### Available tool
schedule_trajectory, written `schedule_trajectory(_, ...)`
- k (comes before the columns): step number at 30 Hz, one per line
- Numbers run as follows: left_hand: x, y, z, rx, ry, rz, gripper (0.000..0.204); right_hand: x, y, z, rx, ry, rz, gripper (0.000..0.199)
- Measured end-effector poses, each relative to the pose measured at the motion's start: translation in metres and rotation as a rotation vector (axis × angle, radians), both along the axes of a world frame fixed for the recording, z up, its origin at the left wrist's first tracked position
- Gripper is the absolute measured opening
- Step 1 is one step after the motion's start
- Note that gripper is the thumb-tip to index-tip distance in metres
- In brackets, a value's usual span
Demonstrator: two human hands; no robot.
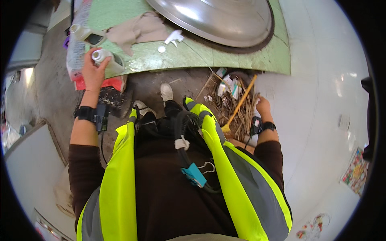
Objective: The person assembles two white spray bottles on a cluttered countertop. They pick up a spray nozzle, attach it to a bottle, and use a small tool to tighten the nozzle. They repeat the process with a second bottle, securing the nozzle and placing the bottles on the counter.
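My left hand is closed around a white plastic bottle with an uncapped neck, at the near left of the green counter. A second white bottle with a dark label leans just beyond it. Farther right on the counter are a crumpled beige cloth, a white spray trigger head and a small round white cap. Low beside the counter, my right hand has its fingers curled near a heap of dry sticks. Whatever it may hold is too small to make out.
A large metal lid covers the counter's far right. A yellow handle slants over the sticks, near crumpled packaging. The white wall stands close on the right. Red-edged plastic sacking lines the counter's left side.
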State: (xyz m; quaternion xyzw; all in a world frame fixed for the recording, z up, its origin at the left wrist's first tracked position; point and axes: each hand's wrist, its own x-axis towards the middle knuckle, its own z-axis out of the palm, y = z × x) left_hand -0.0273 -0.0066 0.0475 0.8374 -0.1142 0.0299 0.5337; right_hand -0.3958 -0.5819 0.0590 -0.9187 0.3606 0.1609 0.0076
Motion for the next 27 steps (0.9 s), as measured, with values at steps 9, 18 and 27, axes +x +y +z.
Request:
schedule_trajectory(9, -0.009, -0.003, 0.022, 0.075, 0.027, 0.123, 0.051, 0.192, 0.113, 0.062, 0.298, -0.195, 0.45, 0.037)
schedule_trajectory(18, -0.003, 0.0, 0.035, -0.255, 0.268, -0.147, 0.051, 0.37, 0.344, 0.124, 0.781, -0.532, 1.155, 0.028)
schedule_trajectory(27, -0.001, 0.005, 0.028, -0.119, 0.233, -0.143, 0.053, 0.414, 0.42, 0.116, 0.441, -0.348, 1.566, 0.016)
